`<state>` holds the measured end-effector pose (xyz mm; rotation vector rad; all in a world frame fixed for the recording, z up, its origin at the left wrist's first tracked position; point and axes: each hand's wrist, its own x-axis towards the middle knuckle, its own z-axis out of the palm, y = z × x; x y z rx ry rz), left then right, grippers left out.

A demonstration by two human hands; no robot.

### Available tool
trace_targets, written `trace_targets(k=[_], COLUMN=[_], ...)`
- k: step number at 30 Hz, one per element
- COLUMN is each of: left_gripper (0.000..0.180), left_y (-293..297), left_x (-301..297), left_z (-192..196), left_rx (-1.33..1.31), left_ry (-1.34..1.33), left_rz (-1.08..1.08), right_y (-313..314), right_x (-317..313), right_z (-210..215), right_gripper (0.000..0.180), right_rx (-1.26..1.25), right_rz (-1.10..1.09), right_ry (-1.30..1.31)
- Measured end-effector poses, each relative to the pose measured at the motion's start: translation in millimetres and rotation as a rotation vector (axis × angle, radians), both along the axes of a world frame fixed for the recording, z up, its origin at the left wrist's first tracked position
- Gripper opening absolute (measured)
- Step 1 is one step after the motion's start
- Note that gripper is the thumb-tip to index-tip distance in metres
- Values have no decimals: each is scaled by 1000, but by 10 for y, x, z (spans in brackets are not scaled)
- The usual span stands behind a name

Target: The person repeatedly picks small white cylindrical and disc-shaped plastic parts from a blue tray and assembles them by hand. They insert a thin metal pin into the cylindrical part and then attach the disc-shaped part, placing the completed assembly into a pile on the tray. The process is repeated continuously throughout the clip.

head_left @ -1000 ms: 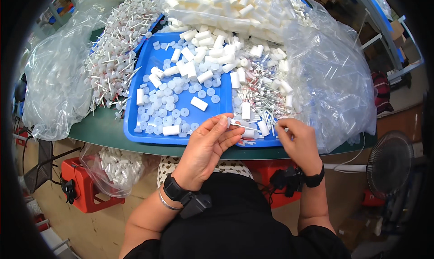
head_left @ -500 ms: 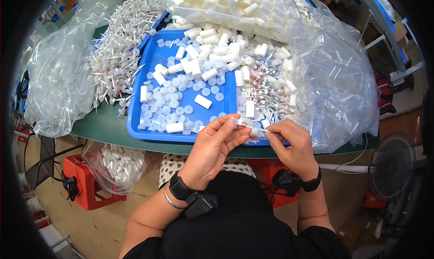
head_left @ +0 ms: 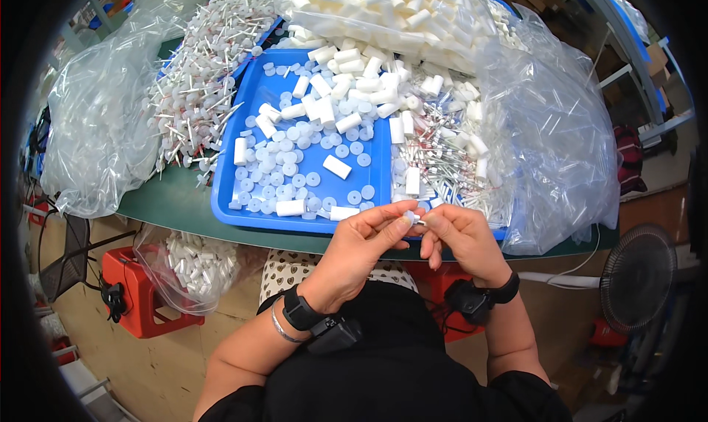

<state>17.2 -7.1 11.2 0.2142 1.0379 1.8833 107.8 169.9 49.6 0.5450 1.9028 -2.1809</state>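
My left hand (head_left: 361,245) and my right hand (head_left: 459,239) meet at the near edge of a blue tray (head_left: 225,197), fingertips pinched together on one small white plastic piece (head_left: 413,217). The tray holds several white tubes (head_left: 337,167) and many small round white caps (head_left: 295,180). On the tray's right side lies a heap of thin pins with white heads (head_left: 442,160). Both wrists wear dark bands.
A pile of stemmed white parts (head_left: 206,90) lies on clear plastic at the left. A bag of white tubes (head_left: 383,9) sits at the back, and crumpled clear bags (head_left: 553,134) at the right. Below the green table are a red stool (head_left: 136,293), a bag of parts (head_left: 195,263) and a fan (head_left: 634,278).
My two hands have drawn together from slightly apart and now meet on the small white piece, a little lower and nearer my body.
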Motion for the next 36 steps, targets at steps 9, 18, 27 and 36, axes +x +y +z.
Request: trace_targets(k=[9,18,27,36], left_gripper=[29,35,19,14], left_y=[-239,-581,-380,-393], left_x=[-402,-1252,-875,-929], left_z=[83,301,-204,-30], left_rx=[-70,-121,-749,-665], left_ry=[187,298,1651,1581], left_rz=[291,530,162,171], right_y=[-29,442,482,313], right_x=[-105,-233,-161,-19], right_z=[-88,-200,-124,-22], right_gripper=[18,11,3,15], right_rx=[933,1699,1721,1126], right_rz=[1,35,68,-75], right_ry=[390,372,368,198])
